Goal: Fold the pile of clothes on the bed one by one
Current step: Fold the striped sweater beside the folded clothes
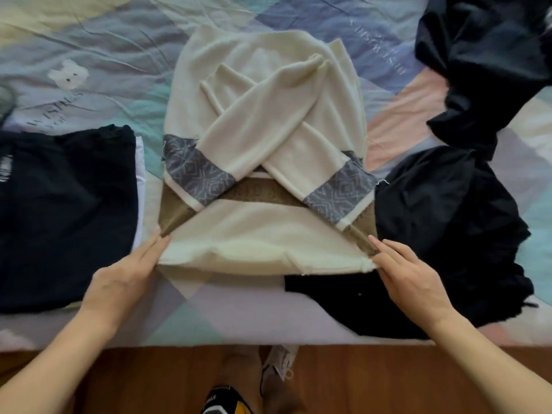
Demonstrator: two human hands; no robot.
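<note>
The cream sweater (263, 115) lies flat at the middle of the bed (98, 40), both sleeves crossed over its body, grey patterned bands and a brown stripe showing near the lower edge. The left hand (125, 273) rests at the lower left corner with fingers straight, touching the fabric. The right hand (409, 270) lies likewise at the lower right corner; whether its thumb pinches the hem is unclear. A folded dark garment (65, 216) sits left; loose dark clothes (454, 234) lie right.
</note>
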